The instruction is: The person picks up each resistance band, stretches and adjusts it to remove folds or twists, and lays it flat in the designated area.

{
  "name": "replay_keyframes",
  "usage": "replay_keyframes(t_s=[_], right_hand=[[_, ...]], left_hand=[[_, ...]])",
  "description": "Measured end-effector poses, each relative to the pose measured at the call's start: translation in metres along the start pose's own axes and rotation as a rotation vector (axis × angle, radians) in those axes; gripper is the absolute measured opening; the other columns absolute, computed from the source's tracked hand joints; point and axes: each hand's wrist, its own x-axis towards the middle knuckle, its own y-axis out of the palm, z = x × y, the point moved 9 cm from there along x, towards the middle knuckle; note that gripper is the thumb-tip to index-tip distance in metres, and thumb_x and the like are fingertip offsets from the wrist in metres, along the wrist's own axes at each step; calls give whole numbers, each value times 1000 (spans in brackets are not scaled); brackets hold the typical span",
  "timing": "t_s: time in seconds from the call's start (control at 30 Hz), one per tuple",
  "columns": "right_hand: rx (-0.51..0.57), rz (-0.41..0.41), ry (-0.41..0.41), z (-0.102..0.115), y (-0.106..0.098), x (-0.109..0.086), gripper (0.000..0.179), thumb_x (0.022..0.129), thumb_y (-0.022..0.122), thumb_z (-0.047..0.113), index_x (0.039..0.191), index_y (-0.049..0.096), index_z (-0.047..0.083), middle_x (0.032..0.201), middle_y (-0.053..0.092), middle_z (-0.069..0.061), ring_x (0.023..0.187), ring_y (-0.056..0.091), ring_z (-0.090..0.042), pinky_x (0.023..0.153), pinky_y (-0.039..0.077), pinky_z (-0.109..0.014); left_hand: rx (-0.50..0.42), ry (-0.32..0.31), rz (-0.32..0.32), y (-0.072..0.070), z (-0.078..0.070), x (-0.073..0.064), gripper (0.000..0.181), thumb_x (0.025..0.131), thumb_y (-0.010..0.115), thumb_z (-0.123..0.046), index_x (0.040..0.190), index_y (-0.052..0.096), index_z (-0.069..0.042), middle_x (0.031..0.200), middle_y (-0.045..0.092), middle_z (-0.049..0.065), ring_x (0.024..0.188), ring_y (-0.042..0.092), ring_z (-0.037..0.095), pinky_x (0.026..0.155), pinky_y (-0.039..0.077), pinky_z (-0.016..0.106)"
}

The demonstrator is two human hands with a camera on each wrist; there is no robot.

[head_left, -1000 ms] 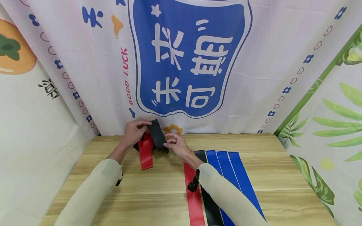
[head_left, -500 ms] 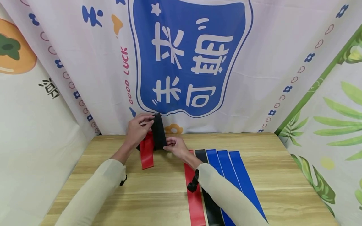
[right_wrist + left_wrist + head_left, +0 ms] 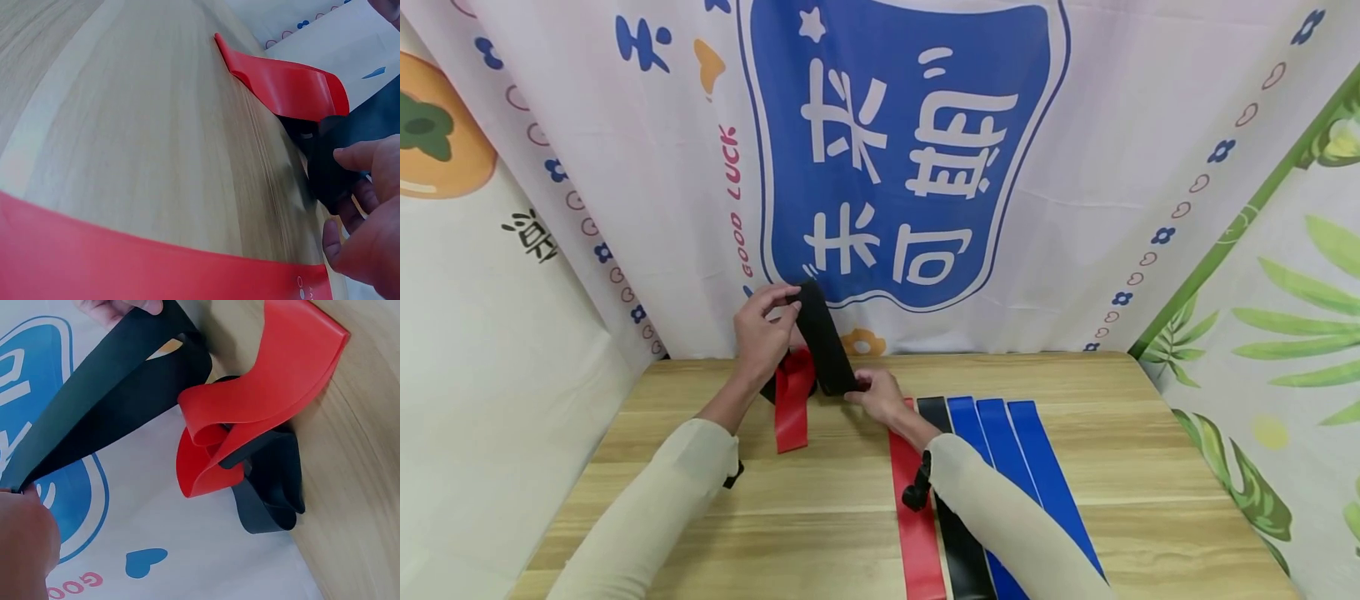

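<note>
Near the table's back edge, a loop of black resistance band (image 3: 824, 337) stretches slantwise between my two hands. My left hand (image 3: 763, 333) pinches its raised upper end. Lower and to the right, my right hand (image 3: 878, 397) holds the bottom end between thumb and fingers, seen close in the right wrist view. Just left of that loop, a red resistance band (image 3: 269, 394) lies folded over, its tail toward the front. Another folded black band (image 3: 265, 503) sits under and beside the red one in the left wrist view; whether it joins the held loop is unclear.
Flat bands lie side by side on the wooden table (image 3: 820, 533): a red one (image 3: 919, 542), a black one (image 3: 962, 554) and blue ones (image 3: 1037, 450). My right forearm crosses over them. A printed curtain (image 3: 1075, 233) hangs directly behind the table's back edge.
My left hand has risen with the upper end of the black band, lifting it against the curtain. My right hand has moved slightly right and down and now grips the lower end.
</note>
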Motion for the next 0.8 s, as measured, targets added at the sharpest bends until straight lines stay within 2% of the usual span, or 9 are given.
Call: replay_keyframes(t_s=[0.1, 0.2, 0.33, 0.43, 0.53, 0.63, 0.8], right_hand=[[12, -13, 4, 0, -4, 0, 10, 89, 82, 4, 98, 78, 6, 98, 78, -2, 91, 64, -11, 88, 54, -32], [29, -18, 15, 0, -8, -1, 11, 89, 83, 6, 98, 78, 8, 98, 77, -1, 90, 64, -11, 88, 54, -32], [-14, -12, 14, 0, -13, -3, 13, 90, 83, 7, 101, 79, 10, 101, 76, 0, 93, 65, -13, 89, 56, -34], [-65, -3, -24, 4, -16, -4, 9, 91, 82, 7, 99, 80, 8, 110, 75, -4, 100, 67, -19, 90, 58, -36], [-97, 9, -66, 9, -18, -5, 6, 92, 82, 7, 97, 81, 4, 122, 71, -10, 110, 66, -25, 90, 61, -37], [-108, 25, -87, 11, -19, -7, 9, 92, 82, 8, 99, 81, 2, 130, 66, -13, 118, 63, -28, 91, 61, -35], [-106, 44, -116, 13, -20, -10, 8, 93, 81, 8, 98, 81, 3, 131, 68, -15, 113, 65, -26, 88, 60, -32]], left_hand=[[-9, 13, -35, -3, -3, 2, 24, 97, 72, 5, 117, 80, -4, 120, 72, 11, 104, 67, 22, 81, 58, 13], [-23, 35, -79, -5, -24, 2, 23, 95, 70, 11, 116, 77, 5, 119, 71, 21, 103, 68, 31, 80, 57, 12], [-20, 52, -128, -9, -33, 3, 23, 95, 68, 14, 117, 75, 10, 122, 70, 27, 104, 68, 39, 79, 57, 11], [1, 46, -143, -12, -21, 6, 25, 97, 69, 9, 120, 77, 3, 124, 71, 19, 105, 68, 31, 80, 56, 11], [18, 39, -152, -15, -19, 6, 26, 98, 71, 4, 121, 78, -3, 123, 73, 13, 106, 67, 24, 83, 57, 12], [17, 43, -156, -17, -19, 7, 25, 98, 71, 2, 120, 79, -5, 123, 73, 11, 105, 67, 22, 84, 57, 14], [5, 64, -139, -16, -22, 8, 25, 98, 71, 3, 120, 79, -5, 122, 73, 12, 106, 68, 22, 85, 58, 15]])
